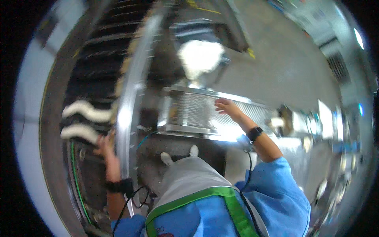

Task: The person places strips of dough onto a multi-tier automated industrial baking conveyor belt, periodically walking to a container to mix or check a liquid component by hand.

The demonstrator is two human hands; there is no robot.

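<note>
My left hand [104,146] is at the right end of a smooth, white, curved piece [79,132] lying across the dark bed of a long machine at the left. The fingers reach its end, but blur hides whether they grip it. Just beyond lies a second white, wavy piece [87,111] of similar length. What both are made of does not show. My right hand [228,107] hovers above a metal bench with a ridged top [193,110], its fingers slightly apart and nothing visible in them.
A bright metal rail [130,102] runs along the machine's near side, between it and me. Beyond the bench sits a large, glaring white mass [200,57] beside dark wrapping. Metal equipment [302,122] stands at the right. A thin cable hangs from each wristband.
</note>
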